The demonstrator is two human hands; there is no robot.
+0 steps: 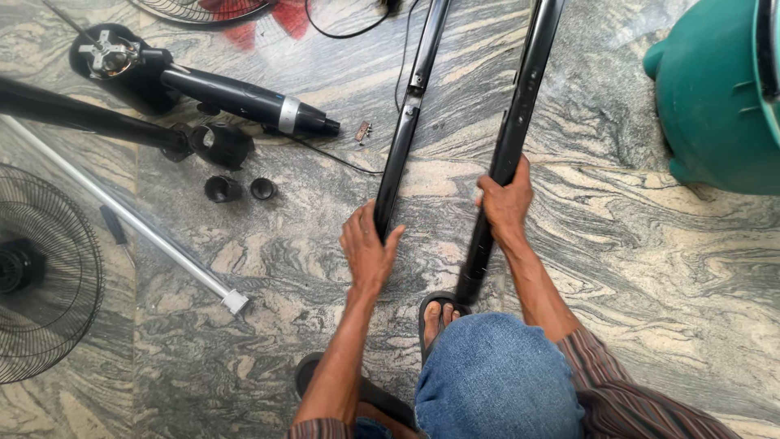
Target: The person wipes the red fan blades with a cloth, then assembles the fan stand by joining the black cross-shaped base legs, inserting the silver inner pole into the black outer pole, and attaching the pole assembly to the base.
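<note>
Two long black bars lie side by side on the marbled stone floor (650,268), running away from me. My left hand (368,248) grips the near end of the left bar (406,122). My right hand (505,199) is wrapped around the right bar (520,106), a bit above its near end, which rests by my sandalled foot (440,313). My knee in blue denim (496,378) is bent below the hands.
Fan parts lie at left: a wire fan grille (45,276), a silver pole (122,211), a black motor housing with stem (187,81), a black collar (219,145), two small black rings (241,189), a cable. A green plastic tub (715,97) stands at right.
</note>
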